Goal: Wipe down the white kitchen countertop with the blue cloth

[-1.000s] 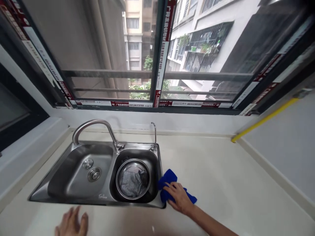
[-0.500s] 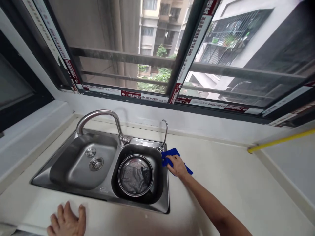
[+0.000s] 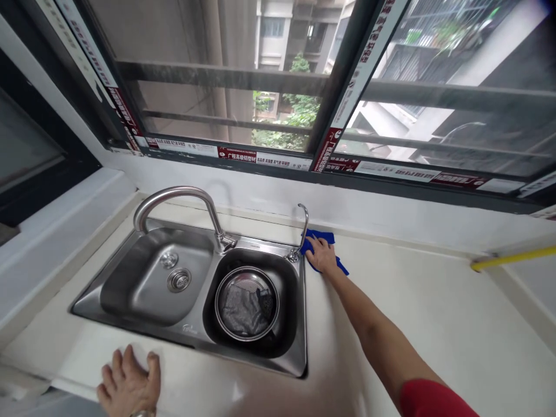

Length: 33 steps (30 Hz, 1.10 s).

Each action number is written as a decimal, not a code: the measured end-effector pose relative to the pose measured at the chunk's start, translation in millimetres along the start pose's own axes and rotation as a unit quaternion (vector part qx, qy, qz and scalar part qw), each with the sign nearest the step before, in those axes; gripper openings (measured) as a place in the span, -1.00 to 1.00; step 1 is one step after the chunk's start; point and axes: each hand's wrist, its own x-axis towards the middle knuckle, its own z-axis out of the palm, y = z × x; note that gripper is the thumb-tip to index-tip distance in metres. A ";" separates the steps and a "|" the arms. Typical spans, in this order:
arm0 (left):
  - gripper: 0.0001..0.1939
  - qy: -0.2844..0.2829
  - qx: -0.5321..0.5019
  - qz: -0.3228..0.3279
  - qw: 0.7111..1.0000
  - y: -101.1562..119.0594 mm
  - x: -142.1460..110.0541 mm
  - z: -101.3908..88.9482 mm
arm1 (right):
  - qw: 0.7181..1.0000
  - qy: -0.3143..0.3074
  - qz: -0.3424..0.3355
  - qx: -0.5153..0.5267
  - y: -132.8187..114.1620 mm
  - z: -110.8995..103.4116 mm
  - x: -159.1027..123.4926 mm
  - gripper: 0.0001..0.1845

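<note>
A person's bare right hand grasps a blue cloth, fingers bent over it, against the pale tabletop. The cloth lies just beside the back right corner of a steel double sink, next to a slim tap; some of it spreads out from under the palm. The arm reaches in from the lower right, in a red sleeve.

The left hand is released, palm down with fingers spread, on the tabletop in front of the left basin. It holds nothing.

In the right basin, a round metal bowl contains a crumpled grey cloth, apart from both hands. A large curved faucet stands behind the left basin, where a drain shows.

The work appears to be under way, with the blue cloth in use at the sink's edge. How much is done and how much is left cannot be told; the shine near the front edge may be damp or only reflected light.
</note>
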 end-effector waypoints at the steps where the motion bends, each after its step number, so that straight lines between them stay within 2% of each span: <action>1: -0.15 0.002 0.002 0.000 1.000 0.3 0.1 -0.5 | 1.000 -0.009 -0.004 -0.004 -0.9 -0.8 3.1 -0.38; 5: -0.14 0.001 0.003 -0.001 1.000 2.4 0.6 -3.6 | 0.997 -0.056 -0.045 -0.013 -3.0 -8.2 6.0 -0.38; 9: -0.12 -0.004 -0.004 -0.001 1.000 3.7 0.5 -6.3 | 0.992 -0.084 -0.096 -0.019 -2.7 -17.6 -2.5 -0.36; 14: -0.13 0.000 -0.004 0.002 1.000 -0.2 1.2 -3.8 | 0.990 -0.086 -0.110 -0.030 -10.3 -23.9 -18.5 -0.46; 18: -0.13 0.000 -0.012 0.006 1.000 -2.2 1.2 -2.6 | 0.989 -0.087 -0.118 -0.036 -16.9 -28.1 -29.6 -0.46; 27: -0.08 0.002 -0.016 0.007 1.000 4.3 -1.0 -10.2 | 0.983 -0.107 -0.149 -0.026 -31.4 -39.8 -44.6 -0.59; 33: -0.08 0.004 -0.020 0.011 1.000 0.2 0.3 -8.1 | 0.979 -0.110 -0.174 -0.016 -39.0 -44.8 -80.6 -0.61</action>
